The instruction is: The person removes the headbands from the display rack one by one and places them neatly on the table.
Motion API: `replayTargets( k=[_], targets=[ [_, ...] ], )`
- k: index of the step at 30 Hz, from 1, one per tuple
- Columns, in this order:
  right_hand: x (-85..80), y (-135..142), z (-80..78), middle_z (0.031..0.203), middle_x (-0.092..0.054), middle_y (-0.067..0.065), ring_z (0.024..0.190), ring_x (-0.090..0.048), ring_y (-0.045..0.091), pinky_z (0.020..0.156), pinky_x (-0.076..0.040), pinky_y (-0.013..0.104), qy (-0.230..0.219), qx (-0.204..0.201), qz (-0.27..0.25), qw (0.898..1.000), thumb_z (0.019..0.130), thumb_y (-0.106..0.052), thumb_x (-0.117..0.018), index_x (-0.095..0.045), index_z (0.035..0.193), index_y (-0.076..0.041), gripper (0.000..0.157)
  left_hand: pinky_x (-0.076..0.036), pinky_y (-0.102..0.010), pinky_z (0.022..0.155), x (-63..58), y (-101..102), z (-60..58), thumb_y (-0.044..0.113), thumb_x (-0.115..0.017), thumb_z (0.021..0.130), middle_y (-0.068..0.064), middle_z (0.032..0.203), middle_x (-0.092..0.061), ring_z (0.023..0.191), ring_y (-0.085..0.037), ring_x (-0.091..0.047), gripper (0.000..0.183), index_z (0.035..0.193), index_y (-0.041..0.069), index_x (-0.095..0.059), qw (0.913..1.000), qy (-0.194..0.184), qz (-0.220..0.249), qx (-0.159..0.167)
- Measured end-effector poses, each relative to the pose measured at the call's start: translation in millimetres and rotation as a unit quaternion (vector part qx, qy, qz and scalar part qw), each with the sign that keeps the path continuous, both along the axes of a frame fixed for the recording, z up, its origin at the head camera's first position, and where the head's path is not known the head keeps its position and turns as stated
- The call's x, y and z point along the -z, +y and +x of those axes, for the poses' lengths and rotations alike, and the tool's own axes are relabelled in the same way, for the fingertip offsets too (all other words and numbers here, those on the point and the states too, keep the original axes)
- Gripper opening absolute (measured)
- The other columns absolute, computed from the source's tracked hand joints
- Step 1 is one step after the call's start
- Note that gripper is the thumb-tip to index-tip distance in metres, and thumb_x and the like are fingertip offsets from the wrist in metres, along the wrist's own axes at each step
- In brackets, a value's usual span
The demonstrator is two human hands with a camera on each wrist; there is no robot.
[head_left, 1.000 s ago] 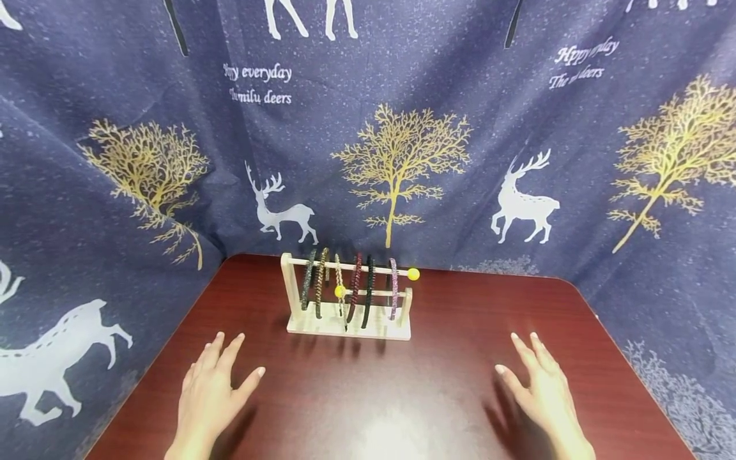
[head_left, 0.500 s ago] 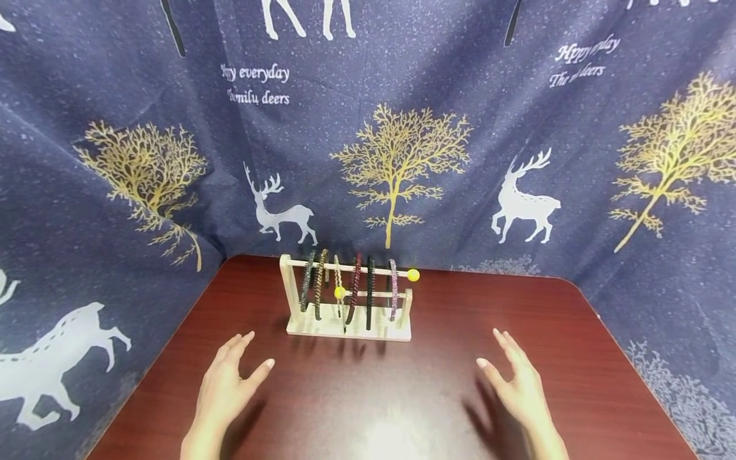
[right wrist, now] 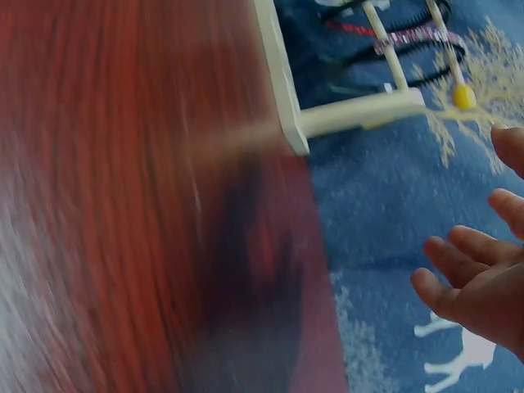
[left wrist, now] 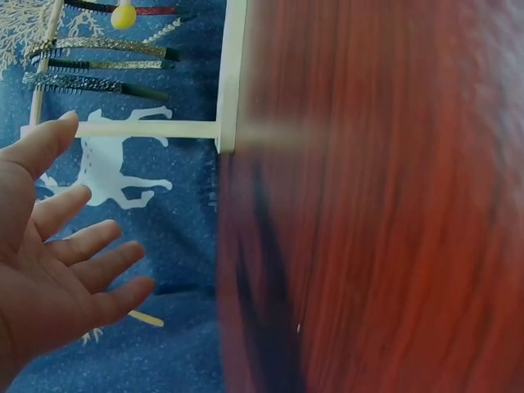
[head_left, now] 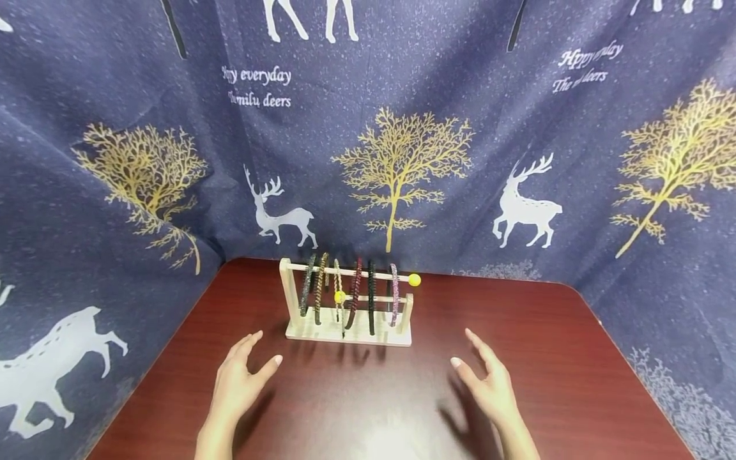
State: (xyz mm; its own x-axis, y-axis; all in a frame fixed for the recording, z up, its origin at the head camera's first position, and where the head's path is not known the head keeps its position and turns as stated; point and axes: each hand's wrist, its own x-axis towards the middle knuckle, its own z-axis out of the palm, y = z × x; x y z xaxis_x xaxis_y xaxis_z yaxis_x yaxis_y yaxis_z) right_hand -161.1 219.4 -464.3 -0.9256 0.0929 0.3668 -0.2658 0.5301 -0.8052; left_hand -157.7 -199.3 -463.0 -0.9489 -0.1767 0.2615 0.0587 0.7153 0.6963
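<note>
A pale wooden rack (head_left: 351,336) with two horizontal rods, each tipped by a yellow ball (head_left: 414,280), stands near the back of the table. Several headbands hang on it: a dark grey one, a gold-brown one (head_left: 320,294), a cream one, a dark red one (head_left: 355,294), a black one (head_left: 371,306) and a pink-purple one (head_left: 395,297). My left hand (head_left: 237,377), fingers spread and holding nothing, hovers over the table to the rack's front left. Off to the front right, my right hand (head_left: 487,383) is likewise spread and holds nothing.
The dark red-brown table (head_left: 356,396) reflects a bright light near its front. A blue cloth (head_left: 437,83) printed with deer and trees hangs behind the table and along both sides.
Both hands have moved inward toward the middle and a little forward, the right hand farther than the left. The rack and headbands stay in place.
</note>
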Motion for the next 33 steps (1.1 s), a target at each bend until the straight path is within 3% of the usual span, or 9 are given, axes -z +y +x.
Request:
replayTargets(
  k=[5,10,17,23,27,33],
  targets=[
    [1.7,-16,-4.3,0.132,-0.052,0.008,0.115,-0.050,0.030,0.094,-0.037,0.019,0.017,-0.053,-0.020,0.998,0.082,-0.011,-0.072,-0.051,0.133,-0.011,0.056,-0.032,-0.057,0.095,3.2,3,-6.6,0.039,-0.070,0.081,-0.022,0.136,-0.041,0.121,-0.042,-0.040,0.066,0.134,0.005,-0.047,0.9996,-0.011,0.026,0.000],
    [2.0,-30,-7.6,0.127,-0.055,0.007,0.114,-0.052,0.028,0.094,-0.035,0.016,0.023,-0.078,-0.036,0.996,0.080,-0.010,-0.073,-0.051,0.133,-0.016,0.057,-0.034,-0.057,0.093,3.7,4,-9.9,0.037,-0.071,0.081,-0.020,0.137,-0.041,0.120,-0.041,-0.043,0.069,0.137,0.006,-0.044,0.9977,-0.034,0.058,-0.004],
    [2.7,-44,-13.0,0.129,-0.054,0.006,0.116,-0.051,0.028,0.096,-0.039,0.038,0.005,-0.090,-0.068,0.994,0.081,-0.010,-0.072,-0.051,0.134,-0.015,0.057,-0.035,-0.057,0.093,5.8,9,-16.6,0.043,-0.069,0.081,-0.017,0.141,-0.038,0.123,-0.039,-0.040,0.075,0.141,0.011,-0.038,0.9902,-0.079,0.115,-0.008],
    [3.7,-56,-21.4,0.132,-0.051,0.010,0.116,-0.050,0.031,0.095,-0.039,0.039,0.018,-0.134,-0.148,0.980,0.083,-0.002,-0.068,-0.049,0.133,-0.005,0.053,-0.035,-0.055,0.094,8.2,12,-22.5,0.041,-0.070,0.081,-0.014,0.142,-0.038,0.124,-0.039,-0.039,0.073,0.140,0.011,-0.039,0.9833,-0.088,0.159,-0.008],
    [5.0,-64,-27.0,0.131,-0.050,0.016,0.115,-0.051,0.030,0.094,-0.038,0.047,0.031,-0.150,-0.172,0.973,0.084,0.002,-0.065,-0.048,0.132,0.000,0.052,-0.035,-0.054,0.095,11.4,12,-27.2,0.040,-0.070,0.081,-0.011,0.144,-0.037,0.125,-0.038,-0.038,0.074,0.141,0.012,-0.038,0.9779,-0.098,0.185,-0.008],
    [11.2,-73,-38.3,0.126,-0.051,0.024,0.111,-0.054,0.023,0.094,-0.038,0.045,0.051,-0.165,-0.209,0.962,0.081,0.012,-0.062,-0.045,0.131,0.007,0.052,-0.035,-0.053,0.095,16.9,11,-32.9,0.038,-0.071,0.080,-0.013,0.144,-0.035,0.126,-0.039,-0.037,0.076,0.141,0.011,-0.036,0.9708,-0.106,0.215,-0.004]
  ],
)
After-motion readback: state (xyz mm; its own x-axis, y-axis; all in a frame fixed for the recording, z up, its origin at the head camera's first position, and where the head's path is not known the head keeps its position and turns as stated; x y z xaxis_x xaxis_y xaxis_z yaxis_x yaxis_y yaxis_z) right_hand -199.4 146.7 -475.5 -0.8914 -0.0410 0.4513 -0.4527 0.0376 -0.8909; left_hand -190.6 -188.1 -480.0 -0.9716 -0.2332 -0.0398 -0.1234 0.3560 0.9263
